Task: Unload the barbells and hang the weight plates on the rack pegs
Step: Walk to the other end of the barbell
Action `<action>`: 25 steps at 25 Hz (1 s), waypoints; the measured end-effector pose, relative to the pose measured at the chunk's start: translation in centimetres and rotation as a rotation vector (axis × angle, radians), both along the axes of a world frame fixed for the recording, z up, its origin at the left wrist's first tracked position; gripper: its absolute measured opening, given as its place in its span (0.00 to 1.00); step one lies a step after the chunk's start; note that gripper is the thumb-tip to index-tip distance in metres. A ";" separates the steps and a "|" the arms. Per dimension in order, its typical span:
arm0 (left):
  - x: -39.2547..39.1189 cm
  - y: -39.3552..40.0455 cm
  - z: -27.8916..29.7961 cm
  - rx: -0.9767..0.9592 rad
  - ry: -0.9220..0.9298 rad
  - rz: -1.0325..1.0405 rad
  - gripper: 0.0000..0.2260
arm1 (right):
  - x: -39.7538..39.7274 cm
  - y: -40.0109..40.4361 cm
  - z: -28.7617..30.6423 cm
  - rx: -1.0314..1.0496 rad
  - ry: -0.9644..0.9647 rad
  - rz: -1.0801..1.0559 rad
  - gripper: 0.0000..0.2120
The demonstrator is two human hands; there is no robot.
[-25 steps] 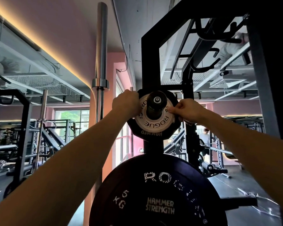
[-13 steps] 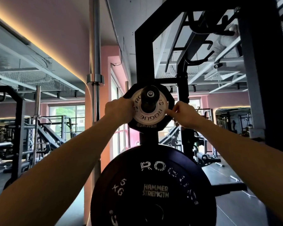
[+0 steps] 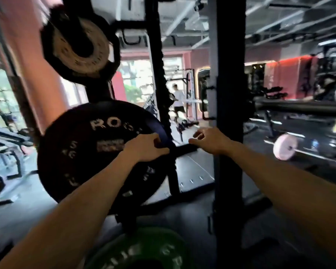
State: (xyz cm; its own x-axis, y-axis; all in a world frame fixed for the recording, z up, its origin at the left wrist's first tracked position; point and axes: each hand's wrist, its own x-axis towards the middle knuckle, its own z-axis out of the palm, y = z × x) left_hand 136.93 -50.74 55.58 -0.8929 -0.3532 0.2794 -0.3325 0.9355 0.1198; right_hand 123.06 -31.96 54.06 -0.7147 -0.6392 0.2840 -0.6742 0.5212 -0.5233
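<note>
pretty tight on the left: the big black plate [image 3: 81,152] fills most of that side with the small white plate [image 3: 80,47] hanging right above it and a green plate [image 3: 144,251] below, so the left hand [image 3: 144,147] is basically up against the big plate's right edge. right hand [image 3: 211,141] sits in the gap between that plate and the thick black upright [image 3: 229,113], open floor [image 3: 194,167] showing behind it. past the upright there's a barbell with a pink plate [image 3: 284,146] low on the floor, well apart.

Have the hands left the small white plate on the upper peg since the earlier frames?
Yes. Both hands dropped: left hand now at the large black plate, right hand beside it; small white plate hangs untouched.
</note>
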 end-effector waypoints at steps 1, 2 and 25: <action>-0.6 1.4 -2.0 0.038 -0.046 -0.017 0.23 | 0.0 2.0 -2.0 0.010 -0.039 -0.025 0.20; -1.2 3.0 -4.6 0.092 -0.099 -0.037 0.23 | -0.1 4.2 -4.5 0.023 -0.080 -0.056 0.19; 13.2 26.1 -51.9 0.466 -1.281 -0.419 0.30 | 29.6 31.5 -51.0 0.375 -1.186 -0.613 0.27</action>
State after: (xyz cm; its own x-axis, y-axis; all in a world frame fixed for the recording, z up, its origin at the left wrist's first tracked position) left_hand 150.17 -24.61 3.69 -0.4955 0.1617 -0.8534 -0.1578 0.9494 0.2715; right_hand 152.64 -0.49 3.08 -0.5974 -0.0409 -0.8009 0.4555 0.8046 -0.3809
